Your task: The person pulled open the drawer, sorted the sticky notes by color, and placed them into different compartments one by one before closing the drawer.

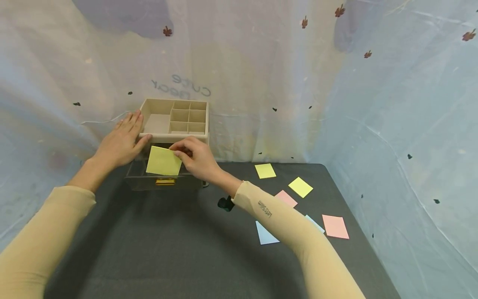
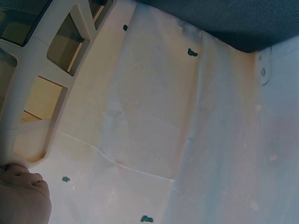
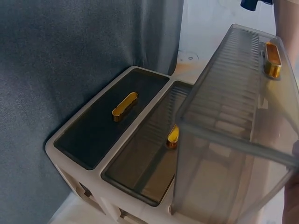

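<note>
Note (image 1: 164, 161), yellow and square, is in your R hand (image 1: 197, 158): thumb and finger pinch its upper R corner, so this grip is closed down to about the paper's thickness, w/ nothing else in it. You have the note tilted above the pulled-out clear drawer (image 1: 142, 183), just in front of the organiser (image 1: 168, 136); if its lower edge touches the drawer, you can't tell from these views. Your L hand (image 1: 119, 141) lies along the organiser's L side, fingers straight, thumb near the front rim, holding nothing; prob. it steadies the body.

The note should feel v. light & dry, not slippery, but easy to bend or crease. Single sheet or thin pad, can't tell. One corner is enough to carry it, though the far side may swing or droop; the middle of an edge would give you better control, w/ only soft pressure. The drawer looks like stiff, smooth plastic, so take it by its gold handle (image 1: 165, 182), not by the thin walls.

To your R on the bench (image 1: 168, 249) lie two more yellow notes (image 1: 265, 170), plus pink notes (image 1: 335, 226) and blue notes (image 1: 267, 233), some partly hidden by your R sleeve (image 1: 287, 224).
</note>
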### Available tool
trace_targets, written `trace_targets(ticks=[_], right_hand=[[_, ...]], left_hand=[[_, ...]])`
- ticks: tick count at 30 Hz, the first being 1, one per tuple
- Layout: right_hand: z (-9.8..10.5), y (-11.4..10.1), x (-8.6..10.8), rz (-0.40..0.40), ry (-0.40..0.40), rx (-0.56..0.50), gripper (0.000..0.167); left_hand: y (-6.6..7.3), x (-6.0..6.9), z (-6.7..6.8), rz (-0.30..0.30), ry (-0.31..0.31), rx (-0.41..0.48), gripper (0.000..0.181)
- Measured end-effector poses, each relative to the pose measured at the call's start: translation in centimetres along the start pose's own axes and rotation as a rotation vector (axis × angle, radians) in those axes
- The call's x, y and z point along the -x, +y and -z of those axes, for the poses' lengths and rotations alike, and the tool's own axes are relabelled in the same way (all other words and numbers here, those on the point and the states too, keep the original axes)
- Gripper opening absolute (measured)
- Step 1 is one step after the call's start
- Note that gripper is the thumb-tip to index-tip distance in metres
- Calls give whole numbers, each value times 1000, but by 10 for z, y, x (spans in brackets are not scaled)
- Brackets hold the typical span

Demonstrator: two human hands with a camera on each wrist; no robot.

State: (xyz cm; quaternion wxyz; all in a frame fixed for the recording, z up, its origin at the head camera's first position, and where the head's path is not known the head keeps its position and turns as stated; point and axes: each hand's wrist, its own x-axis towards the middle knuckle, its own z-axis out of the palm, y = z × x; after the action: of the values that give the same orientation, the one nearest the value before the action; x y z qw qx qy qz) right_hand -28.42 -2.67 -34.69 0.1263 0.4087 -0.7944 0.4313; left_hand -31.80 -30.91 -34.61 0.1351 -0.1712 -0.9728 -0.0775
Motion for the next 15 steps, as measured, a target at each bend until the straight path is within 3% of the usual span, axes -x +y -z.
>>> trace_targets(ticks=[15], right_hand=[[-12,-3,-11,-12,-156,57,20]], left_hand=[[-4,-1,-3,-2,-5,-10,81]])
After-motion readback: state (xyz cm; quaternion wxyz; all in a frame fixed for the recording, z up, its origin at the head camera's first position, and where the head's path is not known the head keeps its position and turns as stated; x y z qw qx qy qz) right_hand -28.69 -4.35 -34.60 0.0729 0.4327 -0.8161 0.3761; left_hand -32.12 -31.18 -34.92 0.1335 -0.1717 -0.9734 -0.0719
